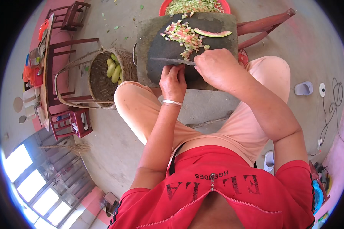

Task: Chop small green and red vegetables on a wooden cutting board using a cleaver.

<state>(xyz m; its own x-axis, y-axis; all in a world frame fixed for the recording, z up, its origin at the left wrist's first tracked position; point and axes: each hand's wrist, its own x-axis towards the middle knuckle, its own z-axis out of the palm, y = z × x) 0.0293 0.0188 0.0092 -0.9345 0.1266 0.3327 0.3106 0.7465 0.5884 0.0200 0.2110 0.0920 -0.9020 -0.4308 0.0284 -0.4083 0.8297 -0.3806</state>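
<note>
My right hand (218, 68) grips the handle of a kitchen knife (172, 60), its blade pointing left across the dark cutting board (157, 37). Just below the blade, the bent fingers of my left hand (173, 80) press down by the edge; whatever lies under them is mostly hidden. Beyond the knife is a heap of diced watermelon rind (182, 34), pale green and pink, trailing down to the blade. One uncut curved strip of watermelon rind (213, 33) lies at the board's upper right.
A red basin (162, 11) of chopped rind stands past the board. To the left, a wicker basket (96, 74) holds several green gourds (115, 73). A wooden table (49, 71) and stools line the left side; slippers (303, 88) and a cable (329, 114) lie at right.
</note>
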